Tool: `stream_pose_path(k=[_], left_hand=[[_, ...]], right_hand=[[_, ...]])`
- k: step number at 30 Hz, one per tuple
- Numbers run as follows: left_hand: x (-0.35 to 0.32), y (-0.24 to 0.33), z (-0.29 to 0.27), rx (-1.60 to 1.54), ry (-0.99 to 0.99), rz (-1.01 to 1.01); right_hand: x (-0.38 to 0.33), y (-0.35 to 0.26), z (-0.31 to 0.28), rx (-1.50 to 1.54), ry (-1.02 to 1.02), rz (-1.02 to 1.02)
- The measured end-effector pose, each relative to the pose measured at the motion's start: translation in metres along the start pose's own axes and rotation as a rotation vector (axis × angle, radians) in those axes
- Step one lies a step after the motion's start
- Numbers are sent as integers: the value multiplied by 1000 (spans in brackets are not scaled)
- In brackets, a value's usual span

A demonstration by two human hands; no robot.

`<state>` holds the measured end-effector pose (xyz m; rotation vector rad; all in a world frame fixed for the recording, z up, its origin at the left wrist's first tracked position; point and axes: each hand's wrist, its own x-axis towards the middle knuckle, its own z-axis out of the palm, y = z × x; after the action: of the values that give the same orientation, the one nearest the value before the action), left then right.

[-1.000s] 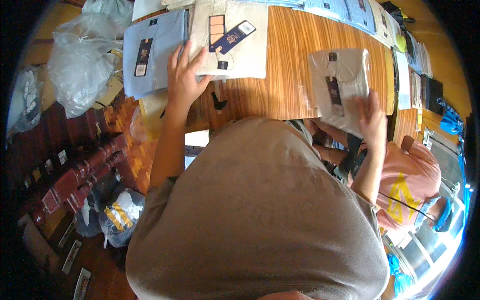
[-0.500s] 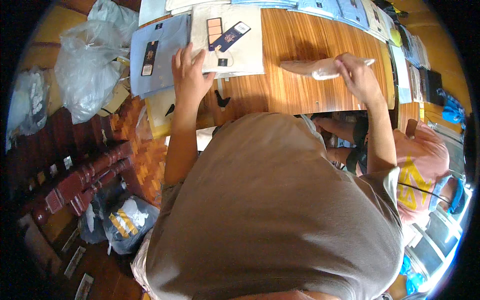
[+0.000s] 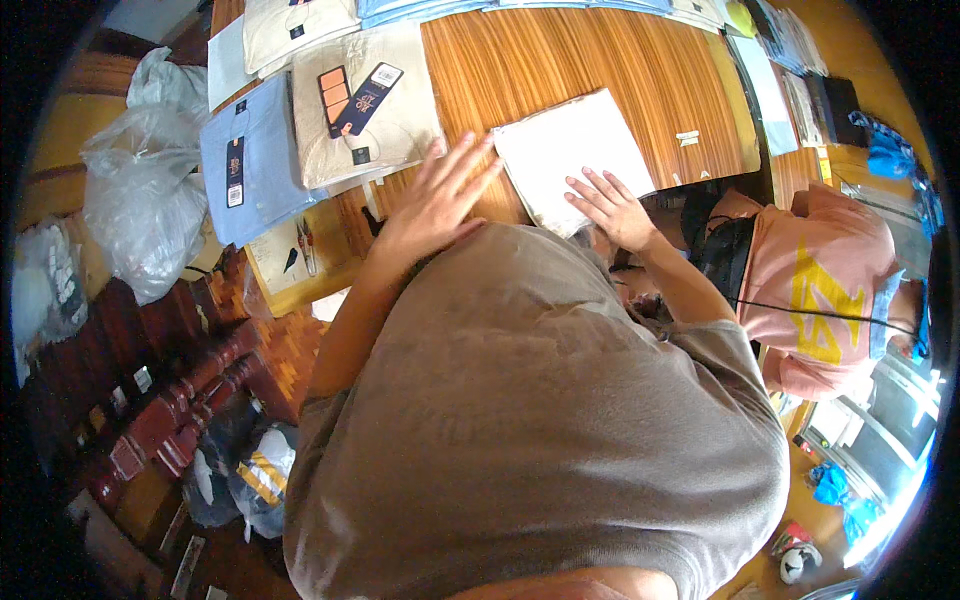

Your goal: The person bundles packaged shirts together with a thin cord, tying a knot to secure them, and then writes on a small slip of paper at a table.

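Both hands of mine are open and empty-fingered near the middle of the frame, with neither one gripping anything. My left hand [image 3: 440, 205] is spread, palm down, at the near edge of the wooden table [image 3: 480, 75], its fingers stretched toward the upper right. Their tips come right up to the left side of a white folded packet [image 3: 570, 140]; whether they touch it I cannot tell. My right hand [image 3: 618, 212] lies over the packet's lower right part, fingers nearly straight and a little apart; how hard it presses does not show.

The packet sits just above the centre of the frame, flat on the table and turned at a slant, its plain face up, its lower corner close to my grey-brown shirt [image 3: 530, 420]. To its right, a small pale label [image 3: 687, 138] lies on the bare wood.

Left of the packet, toward the upper left, I have a beige folded shirt [image 3: 400, 130] with two overlapping hang tags [image 3: 350, 100], and beside it a blue folded shirt [image 3: 275, 150] with one dark tag [image 3: 235, 170]. More folded shirts [image 3: 420, 10] line the top edge of the frame.

Clear plastic bags [image 3: 150, 210] bulge at the far left. On the right, a person in a pink shirt [image 3: 785, 260] is beside the table.
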<state>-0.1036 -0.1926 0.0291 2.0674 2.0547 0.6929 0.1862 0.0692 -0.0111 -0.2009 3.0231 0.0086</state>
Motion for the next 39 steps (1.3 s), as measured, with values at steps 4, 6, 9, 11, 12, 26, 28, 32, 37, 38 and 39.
stream_pose_path(k=[4,6,9,11,12,26,28,32,37,38,39], left_hand=[[45,4,24,-84,-67,-5],[70,-3,30,-149,-2,-16],[108,-13,24,-439,302,13],[128,-26,55,-844,473,-109],[136,-32,80,-1116,533,-196],[174,34,158,-1431,506,-1094],[174,35,157,-1386,519,-1161],[172,47,148,-1289,578,-1169],[149,53,147,-1265,580,-1110],[141,59,157,-1209,538,-1092],[129,50,159,-1119,516,-1067]], right_hand=[[3,30,-16,131,232,-74],[3,57,-40,260,412,-87],[0,95,-90,383,429,98],[15,118,-128,525,678,53],[16,127,-139,662,702,173],[25,191,20,1540,204,926],[28,198,30,1498,167,912],[35,198,39,1495,249,810],[45,197,38,1396,172,662],[44,192,36,1377,187,604],[49,179,22,1367,211,685]])
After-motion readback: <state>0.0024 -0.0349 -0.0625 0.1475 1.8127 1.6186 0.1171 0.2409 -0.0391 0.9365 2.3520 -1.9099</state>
